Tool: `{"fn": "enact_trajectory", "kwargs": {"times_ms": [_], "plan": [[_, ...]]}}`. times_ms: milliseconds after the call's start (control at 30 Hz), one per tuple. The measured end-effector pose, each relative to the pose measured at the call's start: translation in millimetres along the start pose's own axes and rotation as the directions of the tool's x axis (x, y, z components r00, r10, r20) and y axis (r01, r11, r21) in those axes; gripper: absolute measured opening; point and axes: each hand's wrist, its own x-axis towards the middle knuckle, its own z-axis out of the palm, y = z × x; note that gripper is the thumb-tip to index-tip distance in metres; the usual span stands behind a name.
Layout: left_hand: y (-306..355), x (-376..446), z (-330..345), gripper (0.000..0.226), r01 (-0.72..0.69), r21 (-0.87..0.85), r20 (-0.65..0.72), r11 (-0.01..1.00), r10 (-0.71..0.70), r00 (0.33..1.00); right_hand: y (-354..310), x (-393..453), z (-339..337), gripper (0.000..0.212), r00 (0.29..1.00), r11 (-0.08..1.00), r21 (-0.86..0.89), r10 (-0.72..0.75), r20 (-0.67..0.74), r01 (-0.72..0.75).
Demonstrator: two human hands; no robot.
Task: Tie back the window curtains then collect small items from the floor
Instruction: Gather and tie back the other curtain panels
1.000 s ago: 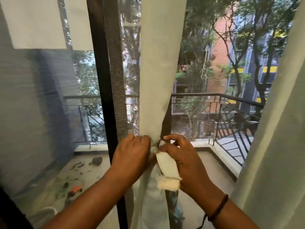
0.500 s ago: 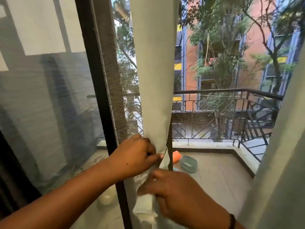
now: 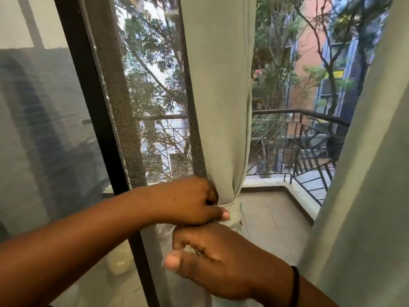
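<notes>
A pale green curtain [image 3: 219, 89] hangs in the middle of the window, gathered into a narrow bunch at waist height. A fabric tie-back [image 3: 234, 210] of the same colour wraps around the bunch. My left hand [image 3: 188, 201] grips the gathered curtain at the wrap, thumb lying along the band. Just below it, my right hand [image 3: 212, 258] holds the loose end of the tie-back, fingers curled round the cloth. A second pale curtain [image 3: 365, 173] hangs at the right edge.
A black window frame [image 3: 93, 103] with a mesh screen [image 3: 115, 89] stands left of the curtain. Beyond the glass lies a tiled balcony floor [image 3: 272, 222] with a black metal railing [image 3: 305, 138]. A pale round object [image 3: 119, 264] sits low behind the left pane.
The view has tilted up and closer. My right hand has dropped below my left and pulled the tie's end down; the band now sits tight around the bunch.
</notes>
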Motion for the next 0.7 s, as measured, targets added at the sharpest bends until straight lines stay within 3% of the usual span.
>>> {"fn": "enact_trajectory", "kwargs": {"times_ms": [67, 200, 367, 567, 700], "plan": [[-9, 6, -4, 0.051, -0.011, 0.087, 0.023, 0.996, 0.009, 1.000, -5, 7, 0, 0.032, 0.996, 0.996, -0.037, 0.081, 0.041, -0.080], [-44, 11, -10, 0.049, -0.017, 0.130, 0.042, 0.991, 0.011, 0.999, -11, 23, 7, 0.014, 0.978, 0.976, -0.097, 0.200, 0.066, -0.193], [-94, 6, -11, 0.047, -0.027, 0.129, -0.018, 0.991, 0.029, 0.999, -15, 60, 16, 0.030, 0.941, 0.917, -0.239, 0.336, 0.033, -0.319], [-123, 1, -8, 0.036, -0.022, 0.206, -0.153, 0.978, 0.055, 0.987, -10, 95, 40, 0.043, 0.791, 0.604, -0.595, 0.606, -0.088, -0.529], [-130, 7, -12, 0.029, -0.042, 0.242, -0.114, 0.969, 0.072, 0.991, -15, 109, 51, 0.032, 0.800, 0.465, -0.711, 0.553, -0.233, -0.528]]}}
